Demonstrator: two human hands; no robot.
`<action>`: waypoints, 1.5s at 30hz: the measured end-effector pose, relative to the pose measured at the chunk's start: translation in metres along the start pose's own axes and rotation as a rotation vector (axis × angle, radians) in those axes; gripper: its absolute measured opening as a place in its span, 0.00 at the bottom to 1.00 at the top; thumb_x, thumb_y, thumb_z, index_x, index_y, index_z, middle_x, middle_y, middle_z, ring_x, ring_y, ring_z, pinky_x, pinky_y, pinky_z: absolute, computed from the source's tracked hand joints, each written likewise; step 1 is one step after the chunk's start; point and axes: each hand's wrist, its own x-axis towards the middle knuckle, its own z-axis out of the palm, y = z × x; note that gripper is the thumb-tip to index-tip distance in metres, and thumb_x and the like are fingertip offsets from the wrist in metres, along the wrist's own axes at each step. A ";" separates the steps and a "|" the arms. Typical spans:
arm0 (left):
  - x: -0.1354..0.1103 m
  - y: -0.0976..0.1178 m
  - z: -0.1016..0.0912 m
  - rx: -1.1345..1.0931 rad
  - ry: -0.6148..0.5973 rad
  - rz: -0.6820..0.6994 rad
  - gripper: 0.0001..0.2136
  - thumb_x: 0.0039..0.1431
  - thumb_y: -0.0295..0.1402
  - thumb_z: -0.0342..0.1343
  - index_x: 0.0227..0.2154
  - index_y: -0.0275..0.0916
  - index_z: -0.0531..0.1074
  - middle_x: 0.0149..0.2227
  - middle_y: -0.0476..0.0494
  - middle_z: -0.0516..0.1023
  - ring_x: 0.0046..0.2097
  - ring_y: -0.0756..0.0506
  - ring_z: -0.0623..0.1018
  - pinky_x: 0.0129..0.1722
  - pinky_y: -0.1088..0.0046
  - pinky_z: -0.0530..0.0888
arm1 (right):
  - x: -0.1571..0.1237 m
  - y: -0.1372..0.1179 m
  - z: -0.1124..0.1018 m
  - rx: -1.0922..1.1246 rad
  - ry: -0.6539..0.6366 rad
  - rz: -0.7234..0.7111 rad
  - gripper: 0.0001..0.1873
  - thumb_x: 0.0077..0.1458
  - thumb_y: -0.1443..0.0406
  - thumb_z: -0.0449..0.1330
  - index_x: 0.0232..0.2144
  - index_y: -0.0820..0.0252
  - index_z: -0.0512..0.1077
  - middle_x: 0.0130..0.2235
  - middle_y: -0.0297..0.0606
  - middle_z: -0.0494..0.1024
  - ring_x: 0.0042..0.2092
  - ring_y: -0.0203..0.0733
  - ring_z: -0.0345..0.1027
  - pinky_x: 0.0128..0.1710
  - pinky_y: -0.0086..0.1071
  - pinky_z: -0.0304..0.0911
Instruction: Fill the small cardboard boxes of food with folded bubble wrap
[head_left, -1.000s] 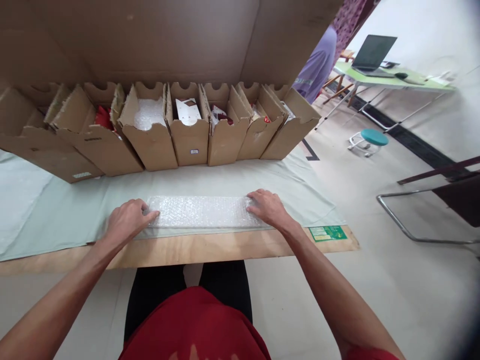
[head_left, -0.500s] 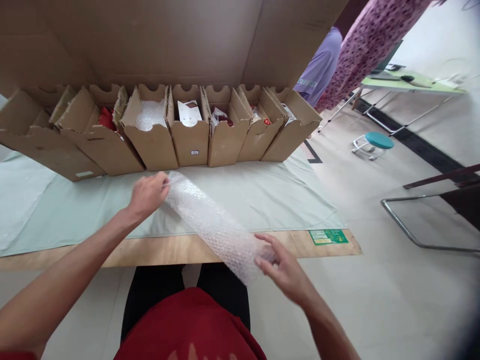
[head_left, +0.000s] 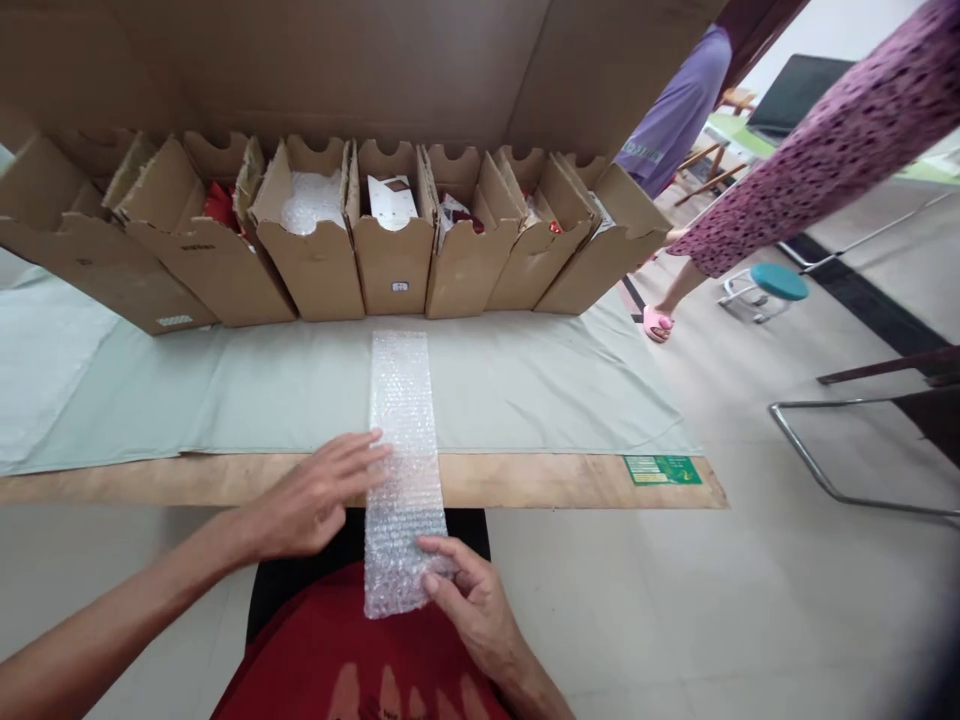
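A long strip of clear bubble wrap [head_left: 405,400] lies straight across the pale green cloth, its near end hanging past the table's front edge over my lap. My left hand [head_left: 319,495] rests along the strip's left edge, fingers stretched out and touching it. Near the lower right edge, my right hand [head_left: 469,595] pinches the wrap between thumb and fingers. Beyond the strip's far end stands a cardboard bin [head_left: 394,265] with a white card [head_left: 391,203] in it; the bin to its left holds more bubble wrap [head_left: 311,200].
Several cardboard bins stand in a row before a tall cardboard panel [head_left: 337,60]. A green label [head_left: 664,470] is stuck on the wooden table edge [head_left: 525,480]. At right are another person's patterned trouser leg [head_left: 810,165], a teal stool [head_left: 780,281] and a metal-framed chair [head_left: 810,470].
The bubble wrap has swung from a diagonal to nearly straight ahead. My left hand has let go of its far end and come nearer; my right hand has moved left and closer to me.
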 end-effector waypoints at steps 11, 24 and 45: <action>0.015 0.018 0.031 -0.403 0.343 -0.497 0.13 0.68 0.36 0.50 0.47 0.39 0.76 0.34 0.45 0.82 0.36 0.45 0.80 0.39 0.68 0.77 | 0.071 -0.092 0.003 0.265 -0.149 -0.151 0.27 0.52 0.52 0.71 0.51 0.54 0.75 0.50 0.44 0.82 0.48 0.48 0.75 0.45 0.38 0.67; 0.034 0.014 0.058 0.307 0.636 -0.488 0.20 0.67 0.34 0.58 0.60 0.36 0.67 0.52 0.30 0.74 0.46 0.39 0.77 0.46 0.61 0.79 | 0.126 -0.081 0.004 0.174 -0.019 -0.128 0.45 0.58 0.57 0.67 0.71 0.44 0.50 0.60 0.43 0.74 0.56 0.49 0.74 0.47 0.43 0.74; 0.029 0.006 0.019 -0.256 0.347 -0.656 0.10 0.66 0.35 0.52 0.39 0.40 0.78 0.29 0.48 0.80 0.32 0.45 0.78 0.33 0.69 0.71 | 0.102 -0.089 -0.018 -1.039 0.284 -0.846 0.16 0.67 0.60 0.59 0.55 0.55 0.70 0.49 0.44 0.81 0.48 0.49 0.76 0.48 0.44 0.69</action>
